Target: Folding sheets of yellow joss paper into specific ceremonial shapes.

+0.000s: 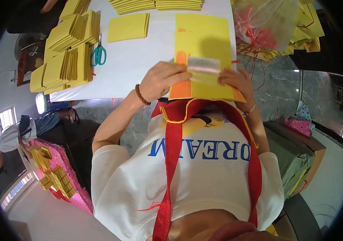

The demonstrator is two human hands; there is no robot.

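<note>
A long stack of yellow paper (pixel 202 38) lies at the table's near edge, its lower end reaching my apron. Orange streaks run down its left side, and a silver foil rectangle (pixel 204 64) sits across its middle, slightly blurred. My left hand (pixel 162 80) presses from the left, fingers closed together by the orange strip and the foil's left end. On the other side, my right hand (pixel 238 83) grips the paper's right edge, fingers curled on top near the foil's right end, some smeared by motion. What lies under the fingers is hidden.
Folded yellow paper bundles (pixel 69 56) fill the table's left side, beside green-handled scissors (pixel 98 56). One flat bundle (pixel 128 27) lies mid-table. A clear plastic bag (pixel 266 24) with red ties is at the right. Another person (pixel 8 132) is at the far left.
</note>
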